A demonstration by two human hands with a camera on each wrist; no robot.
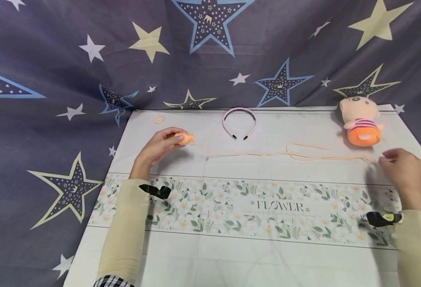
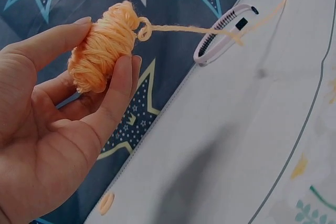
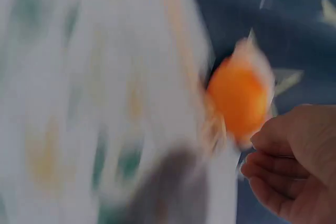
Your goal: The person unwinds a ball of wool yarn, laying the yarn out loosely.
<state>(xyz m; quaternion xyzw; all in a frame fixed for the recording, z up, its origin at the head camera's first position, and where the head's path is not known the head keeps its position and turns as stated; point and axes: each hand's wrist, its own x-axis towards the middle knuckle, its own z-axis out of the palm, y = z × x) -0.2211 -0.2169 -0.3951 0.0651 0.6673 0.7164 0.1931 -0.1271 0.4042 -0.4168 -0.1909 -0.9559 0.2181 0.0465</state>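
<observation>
The word "FLOWER" (image 1: 280, 206) stands in thin dark capitals on the floral band (image 1: 232, 229) printed across the surface (image 1: 181, 255), between two small flower-like marks (image 1: 252, 202). Beneath it runs pale script (image 1: 282, 214), too small to read.

The left hand (image 1: 158, 146) grips; the right hand (image 1: 406, 170) curls loosely.

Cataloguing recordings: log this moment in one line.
left hand: grips orange yarn bundle | right hand: near yarn strand, grip unclear | toothed headband: beyond strand

White floral-banded cloth (image 1: 253, 259); on it headband (image 1: 239, 109), peach ring (image 1: 155, 119), plush toy (image 1: 361, 124), loose yarn (image 1: 260, 154).
</observation>
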